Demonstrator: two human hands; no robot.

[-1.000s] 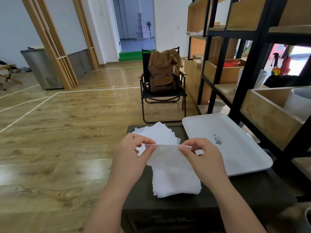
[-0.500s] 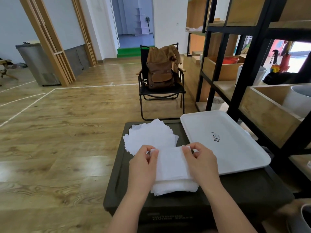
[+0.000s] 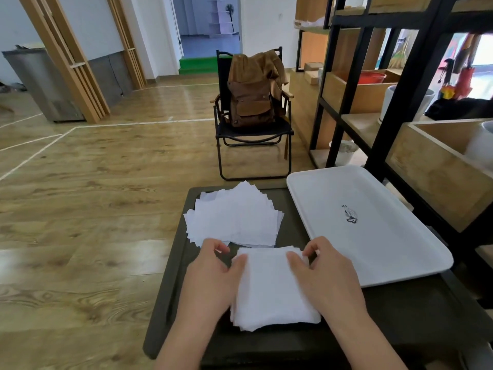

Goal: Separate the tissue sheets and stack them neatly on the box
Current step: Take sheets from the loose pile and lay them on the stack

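Resting on a dark green box [image 3: 400, 311], a thick near stack of white tissue sheets [image 3: 269, 292] sits between the person's two hands. The left hand [image 3: 213, 273] lies against the stack's left edge, its thumb pressed onto the top sheet near the far left corner and its fingers curled at that corner; whether they actually pinch a sheet cannot be told, since the corner is hidden behind them. The right hand [image 3: 328, 271] lies on the right side of the stack, thumb flat on the top sheet and fingers curled over the far right corner, where a bit of tissue shows between thumb and fingers. Just beyond the hands, farther along the box lid, a second, fanned pile of tissue sheets [image 3: 234, 217] lies with its corners splayed at different angles, its near edge just beside the near stack. A white tray [image 3: 373, 236] lies on the right part of the box, close to the right hand. Behind the box stands a black folding chair [image 3: 226, 134] carrying a brown backpack [image 3: 253, 97], and a black-framed shelf unit [image 3: 394, 102] rises on the right over a wooden floor [image 3: 80, 209].
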